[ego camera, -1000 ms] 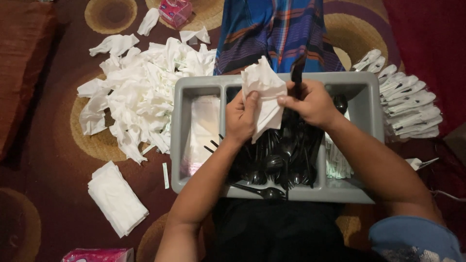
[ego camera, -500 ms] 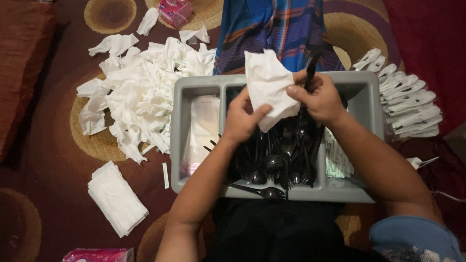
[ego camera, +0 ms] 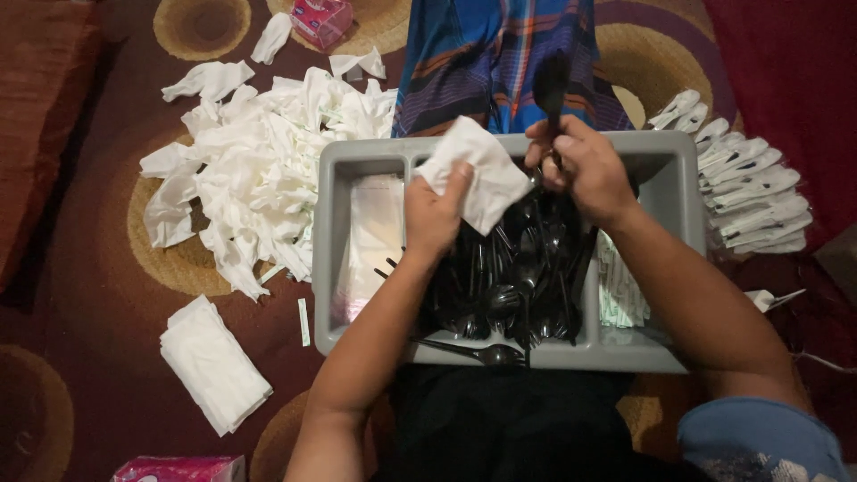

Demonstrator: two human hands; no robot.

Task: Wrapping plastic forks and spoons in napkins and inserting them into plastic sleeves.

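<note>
Head view, looking down over a patterned brown carpet (ego camera: pixel 80 357).
Item: left hand (ego camera: pixel 433 214), fingers closed on a white paper napkin (ego camera: pixel 473 174), held above the grey cutlery tray (ego camera: pixel 683 178).
Item: right hand (ego camera: pixel 585 170), fist closed around the handle of a black plastic spoon (ego camera: pixel 551 85), bowl pointing up, just beside the napkin.
Item: heap of black plastic cutlery (ego camera: pixel 513 277) filling the tray's middle compartment, under both hands.
Item: loose pile of crumpled white napkins (ego camera: pixel 259 170), left of the tray.
Item: flat napkin stack (ego camera: pixel 214 361), lower left.
Item: rows of napkin-wrapped cutlery (ego camera: pixel 750 192), right of the tray.
Item: blue plaid cloth (ego camera: pixel 500 54), beyond the tray.
</note>
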